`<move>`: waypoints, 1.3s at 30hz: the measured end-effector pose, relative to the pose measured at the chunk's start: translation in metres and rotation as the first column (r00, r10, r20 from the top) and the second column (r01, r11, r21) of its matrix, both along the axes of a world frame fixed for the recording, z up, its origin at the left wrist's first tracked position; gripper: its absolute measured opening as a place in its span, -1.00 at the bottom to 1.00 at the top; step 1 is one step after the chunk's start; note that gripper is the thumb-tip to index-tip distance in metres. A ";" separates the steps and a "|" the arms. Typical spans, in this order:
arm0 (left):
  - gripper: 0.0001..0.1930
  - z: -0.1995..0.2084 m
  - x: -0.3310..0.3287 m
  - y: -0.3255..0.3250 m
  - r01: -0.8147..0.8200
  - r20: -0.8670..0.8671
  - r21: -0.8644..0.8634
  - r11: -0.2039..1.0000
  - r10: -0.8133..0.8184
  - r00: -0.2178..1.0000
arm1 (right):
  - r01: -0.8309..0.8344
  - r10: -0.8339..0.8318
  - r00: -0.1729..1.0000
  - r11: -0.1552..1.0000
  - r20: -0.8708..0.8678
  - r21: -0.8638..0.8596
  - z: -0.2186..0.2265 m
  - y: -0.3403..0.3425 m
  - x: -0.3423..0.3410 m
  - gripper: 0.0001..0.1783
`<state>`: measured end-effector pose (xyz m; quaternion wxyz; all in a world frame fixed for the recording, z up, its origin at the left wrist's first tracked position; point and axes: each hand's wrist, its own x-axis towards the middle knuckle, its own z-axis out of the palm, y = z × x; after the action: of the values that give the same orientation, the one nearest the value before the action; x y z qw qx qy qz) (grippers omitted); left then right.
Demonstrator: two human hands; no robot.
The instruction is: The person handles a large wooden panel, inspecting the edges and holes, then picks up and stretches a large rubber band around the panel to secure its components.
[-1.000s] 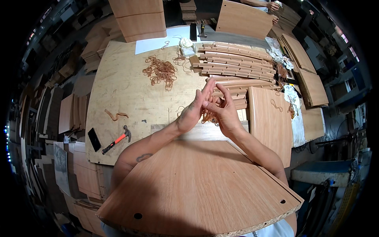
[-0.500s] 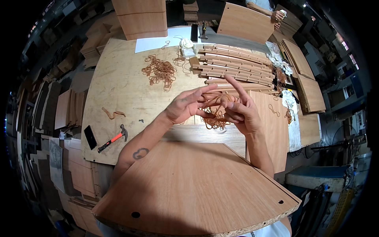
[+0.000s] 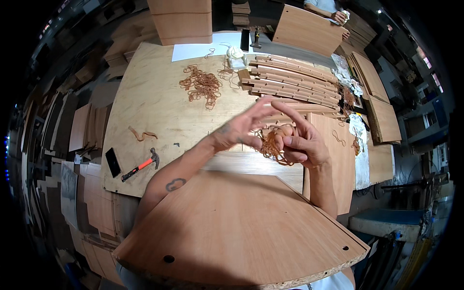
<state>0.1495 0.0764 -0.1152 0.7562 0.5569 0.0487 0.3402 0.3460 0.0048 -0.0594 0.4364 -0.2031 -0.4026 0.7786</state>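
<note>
The right hand (image 3: 311,146) there has its fingers curled round some bands (image 3: 272,153); the left hand (image 3: 236,131) beside it has its fingers spread. A hammer (image 3: 144,166) lies on the counter (image 3: 154,106).

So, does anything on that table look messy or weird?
A little: brown loops lie in a tangled heap on the table, while the wooden strips to their right line up side by side. More loops hang tangled from the right hand. I see nothing spilled.
</note>
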 end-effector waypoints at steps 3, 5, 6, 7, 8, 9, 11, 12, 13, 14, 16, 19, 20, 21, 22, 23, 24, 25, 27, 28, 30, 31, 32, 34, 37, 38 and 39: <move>-0.05 -0.002 0.003 -0.009 0.287 -0.021 -0.214 0.934 -0.298 0.954 | -0.032 0.031 0.999 0.999 -0.022 -0.030 0.000 0.001 -0.005 -0.27; -0.14 -0.002 -0.002 -0.006 0.297 -0.012 -0.257 0.920 -0.310 0.951 | -0.032 0.032 0.999 0.999 0.007 -0.006 0.003 0.004 -0.009 -0.26; -0.17 0.004 -0.015 0.000 0.290 -0.022 -0.252 0.923 -0.305 0.952 | -0.025 0.025 0.999 1.000 0.026 -0.015 0.006 0.007 -0.013 -0.26; -0.21 0.023 -0.019 0.001 0.302 -0.025 -0.246 0.921 -0.317 0.948 | 0.002 -0.001 0.999 1.000 0.053 -0.023 0.013 0.006 -0.010 -0.26; -0.24 0.043 -0.022 -0.006 0.153 -0.006 -0.406 0.901 -0.170 0.985 | 0.024 -0.022 0.997 0.999 0.080 -0.031 0.020 0.005 -0.007 -0.25; -0.26 0.043 -0.036 0.001 0.226 0.036 -0.349 0.910 -0.228 0.973 | 0.021 -0.017 0.988 0.999 0.154 -0.026 0.031 0.003 -0.006 -0.23; -0.27 0.059 -0.060 0.008 0.245 0.052 -0.186 0.952 -0.239 0.970 | -0.019 0.004 0.946 0.999 0.323 0.043 0.045 0.003 -0.008 -0.22; -0.34 0.062 -0.070 0.011 0.233 0.039 -0.045 0.971 -0.232 0.972 | -0.042 0.001 0.911 0.995 0.413 0.091 0.055 0.001 -0.010 -0.21; -0.39 0.077 -0.087 0.012 0.249 -0.067 0.065 0.966 -0.245 0.967 | -0.107 0.041 0.882 0.988 0.469 0.114 0.064 0.001 -0.017 -0.21; -0.44 0.093 -0.101 0.012 0.284 -0.176 0.167 0.944 -0.255 0.951 | -0.156 0.061 0.846 0.978 0.529 0.136 0.076 -0.002 -0.023 -0.20; -0.65 0.101 -0.120 0.007 0.262 -0.186 0.295 0.919 -0.213 0.959 | -0.297 0.139 0.747 0.945 0.650 0.139 0.095 -0.006 -0.036 -0.20; -0.77 0.128 -0.134 -0.004 0.221 -0.167 0.454 0.863 -0.161 0.973 | -0.314 0.073 0.628 0.934 0.775 0.167 0.128 -0.027 -0.057 -0.11; -0.76 0.134 -0.143 -0.015 0.128 -0.153 0.475 0.871 -0.062 0.986 | -0.397 0.160 0.586 0.911 0.795 0.109 0.142 -0.026 -0.060 -0.28; -0.78 0.137 -0.153 -0.026 0.036 -0.114 0.438 0.898 0.016 0.993 | -0.409 0.216 0.563 0.912 0.798 0.042 0.150 -0.023 -0.065 -0.32; -0.79 0.141 -0.162 -0.038 -0.052 -0.084 0.396 0.917 0.092 0.992 | -0.416 0.269 0.545 0.909 0.794 -0.023 0.156 -0.019 -0.069 -0.35; -0.80 0.144 -0.171 -0.048 -0.155 -0.050 0.394 0.906 0.189 0.981 | -0.417 0.264 0.537 0.909 0.801 -0.021 0.162 -0.017 -0.075 -0.40; -0.81 0.145 -0.178 -0.053 -0.243 -0.007 0.388 0.889 0.266 0.964 | -0.399 0.247 0.526 0.917 0.814 -0.020 0.167 -0.015 -0.084 -0.45; -0.82 0.149 -0.182 -0.060 -0.329 0.029 0.376 0.867 0.344 0.939 | -0.385 0.234 0.520 0.923 0.822 -0.019 0.171 -0.015 -0.089 -0.50; -0.83 0.153 -0.192 -0.071 -0.534 0.166 0.425 0.731 0.517 0.840 | -0.491 0.113 0.491 0.855 0.864 0.166 0.174 -0.020 -0.098 -0.54; -0.79 0.152 -0.197 -0.074 -0.621 0.277 0.455 0.639 0.561 0.780 | -0.544 0.055 0.483 0.801 0.874 0.251 0.176 -0.023 -0.102 -0.55; -0.69 0.150 -0.204 -0.090 -0.730 0.366 0.592 0.341 0.693 0.621 | -0.629 -0.044 0.543 0.640 0.838 0.441 0.174 -0.032 -0.110 -0.62; -0.67 0.148 -0.212 -0.101 -0.746 0.415 0.619 0.248 0.703 0.577 | -0.749 -0.147 0.440 0.484 0.886 0.453 0.192 -0.036 -0.116 -0.58; -0.64 0.143 -0.214 -0.100 -0.754 0.473 0.630 0.187 0.677 0.563 | -0.833 -0.291 0.342 0.346 0.893 0.432 0.209 -0.043 -0.120 -0.53; -0.62 0.134 -0.208 -0.120 -0.855 0.498 0.501 0.136 0.763 0.413 | -0.891 -0.373 0.335 0.172 0.865 0.420 0.212 -0.048 -0.128 -0.54; -0.62 0.125 -0.215 -0.140 -0.799 0.384 0.574 0.182 0.802 0.458 | -0.899 -0.373 0.395 0.031 0.840 0.436 0.212 -0.050 -0.126 -0.55; -0.62 0.120 -0.216 -0.143 -0.766 0.340 0.623 0.159 0.826 0.449 | -0.901 -0.376 0.402 0.000 0.835 0.434 0.211 -0.050 -0.125 -0.55; -0.61 0.116 -0.218 -0.148 -0.724 0.292 0.676 0.138 0.851 0.436 | -0.898 -0.370 0.418 -0.031 0.830 0.439 0.211 -0.049 -0.122 -0.56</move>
<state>-0.0681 -0.0716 0.0012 0.1652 0.7176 0.2559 0.6263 0.2237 -0.0446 0.1517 -0.0332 -0.0755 -0.9861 0.1444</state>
